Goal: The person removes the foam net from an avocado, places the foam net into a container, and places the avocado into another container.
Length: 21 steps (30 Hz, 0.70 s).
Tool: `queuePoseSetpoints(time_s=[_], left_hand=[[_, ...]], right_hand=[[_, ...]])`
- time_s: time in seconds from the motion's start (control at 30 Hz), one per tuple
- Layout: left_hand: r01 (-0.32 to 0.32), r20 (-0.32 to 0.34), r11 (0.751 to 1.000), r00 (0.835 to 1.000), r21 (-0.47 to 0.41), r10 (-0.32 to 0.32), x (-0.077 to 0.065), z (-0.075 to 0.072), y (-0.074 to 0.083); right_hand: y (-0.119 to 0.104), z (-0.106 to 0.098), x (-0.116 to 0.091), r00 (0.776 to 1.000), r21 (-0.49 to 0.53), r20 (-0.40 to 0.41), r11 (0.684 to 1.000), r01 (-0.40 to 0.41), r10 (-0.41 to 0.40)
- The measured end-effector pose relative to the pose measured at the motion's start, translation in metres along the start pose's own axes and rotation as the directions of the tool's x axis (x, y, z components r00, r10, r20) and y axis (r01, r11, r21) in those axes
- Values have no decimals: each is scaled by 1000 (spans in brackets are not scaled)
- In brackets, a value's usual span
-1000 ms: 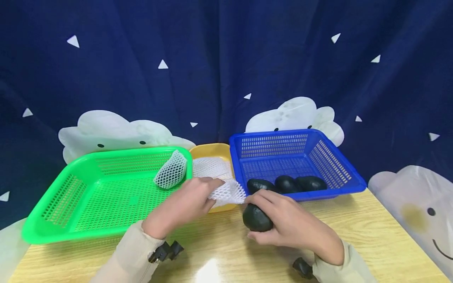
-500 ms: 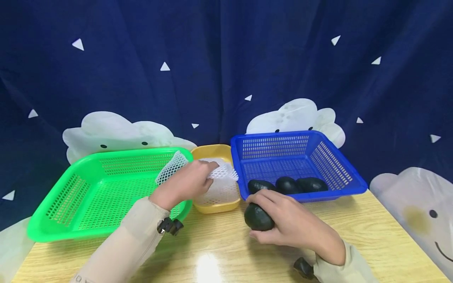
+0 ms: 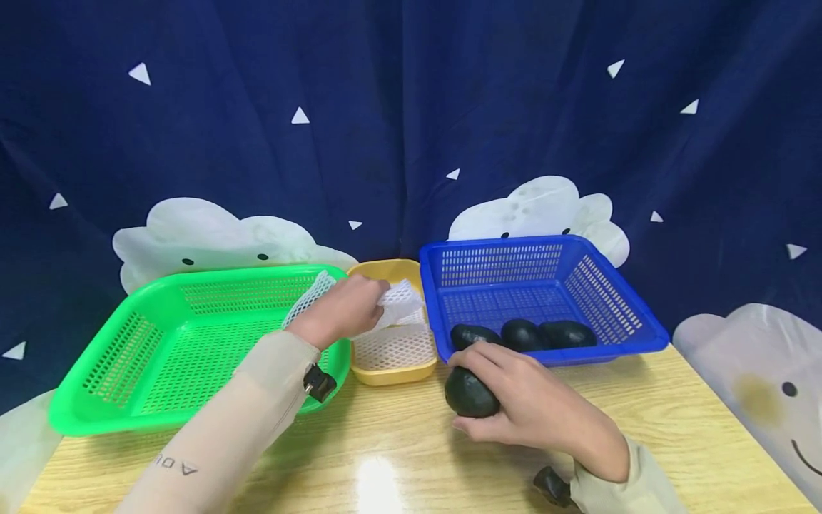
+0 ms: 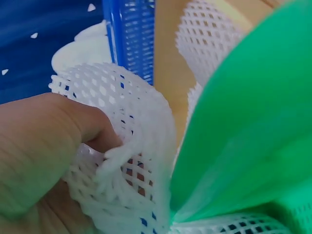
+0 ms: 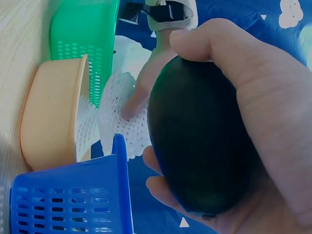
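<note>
My left hand (image 3: 349,303) pinches a white foam net sleeve (image 3: 401,301) above the yellow tray (image 3: 398,375). In the left wrist view the thumb sits at the mouth of this foam net (image 4: 146,114), which bulges out loosely. More white foam nets (image 3: 394,348) lie in the tray. My right hand (image 3: 523,403) grips a dark avocado (image 3: 472,394) over the table, just in front of the blue basket. The right wrist view shows the avocado (image 5: 200,141) between thumb and fingers. Several more dark avocados (image 3: 521,334) rest along the blue basket's near side.
On the left stands a green basket (image 3: 128,425); a bulging foam net (image 3: 311,296) in its right end is partly hidden by my left hand. The blue basket (image 3: 642,343) stands right of the tray. Behind the wooden table (image 3: 411,435) hangs a dark blue curtain (image 3: 385,128).
My left hand has lifted the foam net back and leftward, from in front of the tray to above its rear part. The right hand has stayed almost still with the avocado.
</note>
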State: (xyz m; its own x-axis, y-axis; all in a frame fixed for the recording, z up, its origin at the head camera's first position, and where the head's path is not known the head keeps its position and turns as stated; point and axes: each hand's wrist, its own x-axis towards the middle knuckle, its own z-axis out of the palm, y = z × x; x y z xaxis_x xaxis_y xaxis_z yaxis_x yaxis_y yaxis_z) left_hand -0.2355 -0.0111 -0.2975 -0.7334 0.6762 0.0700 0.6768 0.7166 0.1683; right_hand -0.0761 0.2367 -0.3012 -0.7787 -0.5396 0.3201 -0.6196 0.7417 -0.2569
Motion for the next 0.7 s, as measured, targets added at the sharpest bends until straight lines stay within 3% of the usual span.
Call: queuePoseSetpoints(time_s=[0.23,0.53,0.7], left_hand=[[19,52,997,998,80,-23,12,-2,1],[44,80,993,995,111,-53,26,4,5],[87,139,986,985,139,-106,31,7,8]], right_hand=[[1,0,0,1000,3,1,1000,-8,8],[2,-2,0,1000,-27,-21,1000,10,-10],[2,-1,-1,1000,-34,-30,999,4,-5]])
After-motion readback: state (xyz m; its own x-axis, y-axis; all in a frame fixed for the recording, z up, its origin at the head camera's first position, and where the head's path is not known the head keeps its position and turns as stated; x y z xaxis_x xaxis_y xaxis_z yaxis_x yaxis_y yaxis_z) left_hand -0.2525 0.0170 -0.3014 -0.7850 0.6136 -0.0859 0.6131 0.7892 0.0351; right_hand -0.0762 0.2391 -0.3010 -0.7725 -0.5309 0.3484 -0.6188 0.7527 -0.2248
